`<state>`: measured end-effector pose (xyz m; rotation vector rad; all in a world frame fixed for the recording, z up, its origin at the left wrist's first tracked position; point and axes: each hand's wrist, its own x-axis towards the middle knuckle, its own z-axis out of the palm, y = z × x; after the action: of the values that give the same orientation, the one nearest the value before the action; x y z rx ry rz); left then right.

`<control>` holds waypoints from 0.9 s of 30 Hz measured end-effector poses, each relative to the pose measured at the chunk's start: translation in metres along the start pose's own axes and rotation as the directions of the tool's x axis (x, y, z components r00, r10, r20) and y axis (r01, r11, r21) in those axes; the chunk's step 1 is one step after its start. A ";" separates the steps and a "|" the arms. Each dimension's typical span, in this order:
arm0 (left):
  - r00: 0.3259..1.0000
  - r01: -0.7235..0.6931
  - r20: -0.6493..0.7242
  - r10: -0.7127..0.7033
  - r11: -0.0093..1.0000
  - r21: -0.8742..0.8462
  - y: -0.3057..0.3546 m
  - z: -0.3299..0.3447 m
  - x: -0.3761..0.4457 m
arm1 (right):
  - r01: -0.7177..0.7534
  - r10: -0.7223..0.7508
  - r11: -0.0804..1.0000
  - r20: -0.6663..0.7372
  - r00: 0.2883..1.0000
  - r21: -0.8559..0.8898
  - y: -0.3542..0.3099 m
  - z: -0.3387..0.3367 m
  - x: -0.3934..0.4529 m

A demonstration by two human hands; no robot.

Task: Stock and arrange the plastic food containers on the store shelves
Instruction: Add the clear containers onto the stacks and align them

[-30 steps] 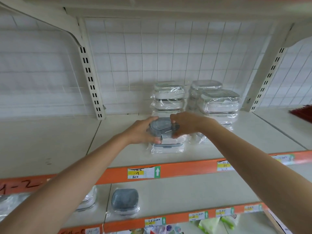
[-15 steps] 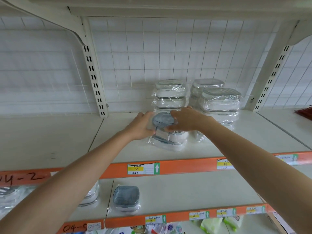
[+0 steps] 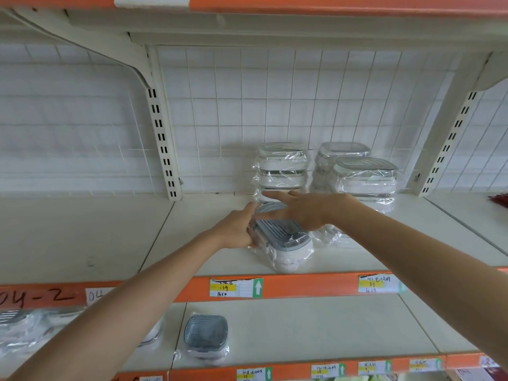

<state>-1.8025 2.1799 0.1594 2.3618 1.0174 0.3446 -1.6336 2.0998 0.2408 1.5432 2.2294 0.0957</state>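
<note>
A plastic-wrapped food container (image 3: 287, 243) with a grey ribbed lid and white body sits tilted on the middle shelf (image 3: 192, 243), its near end close to the orange front edge. My left hand (image 3: 236, 229) presses against its left side with fingers stretched forward. My right hand (image 3: 302, 211) lies flat over its far end, fingers straight and pointing left. A second grey lid (image 3: 270, 207) shows between my hands. Behind stand a stack of wrapped containers (image 3: 281, 166) and another stack (image 3: 362, 174) to the right.
The wire-grid back panel (image 3: 275, 105) closes off the shelf. On the lower shelf (image 3: 316, 331) lies a wrapped grey-lidded container (image 3: 206, 336), with more wrapped ones (image 3: 24, 328) at far left. Price labels (image 3: 236, 287) sit on the orange edge. A red item (image 3: 499, 200) is at far right.
Both hands have opened from holding the container; fingers now lie straight. The container sits lower and tilted, nearer the shelf's front edge. The camera has tipped slightly upward.
</note>
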 end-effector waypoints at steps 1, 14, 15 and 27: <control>1.000 0.007 -0.014 -0.007 1.000 0.001 -0.003 0.000 0.000 | 0.012 -0.012 1.000 0.002 1.000 -0.002 0.000 0.001 0.000; 0.988 0.124 -0.099 -0.118 0.991 0.051 -0.015 -0.011 -0.006 | -0.084 0.068 0.995 0.230 0.971 0.061 0.005 -0.034 0.017; 0.986 0.136 -0.099 -0.132 0.990 0.038 -0.018 -0.014 -0.008 | -0.098 0.089 0.995 0.208 0.974 0.032 0.005 -0.034 0.019; 0.947 0.300 -0.057 -0.315 0.935 -0.187 -0.047 -0.038 -0.042 | -0.074 0.122 0.896 -0.082 0.989 0.437 0.004 0.004 0.040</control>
<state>-1.8756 2.1907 0.1629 2.0051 1.3189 0.4010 -1.6397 2.1367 0.2261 1.9200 2.3665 -0.3195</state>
